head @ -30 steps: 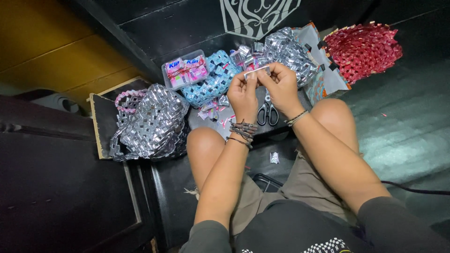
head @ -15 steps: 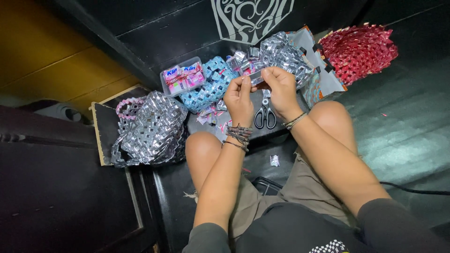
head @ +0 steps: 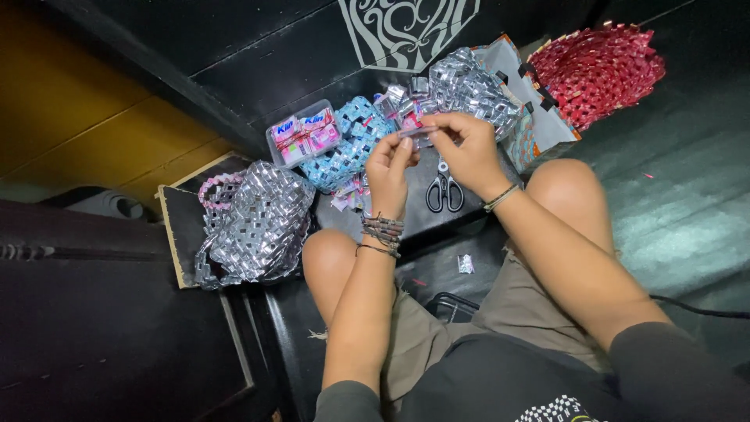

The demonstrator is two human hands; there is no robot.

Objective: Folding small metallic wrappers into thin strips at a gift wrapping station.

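Silvery foil strip [head: 418,131] pinched between left hand [head: 388,168] and right hand [head: 469,152] fingers at upper centre, mid-fold, likely needing a firm crease.

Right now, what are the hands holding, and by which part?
Both hands pinch one small folded foil strip: the left hand grips its left end with its fingertips, the right hand its right end. The scissors lie untouched below.

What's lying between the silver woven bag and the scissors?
In the head view, the person's left knee lies between the silver woven bag and the scissors.
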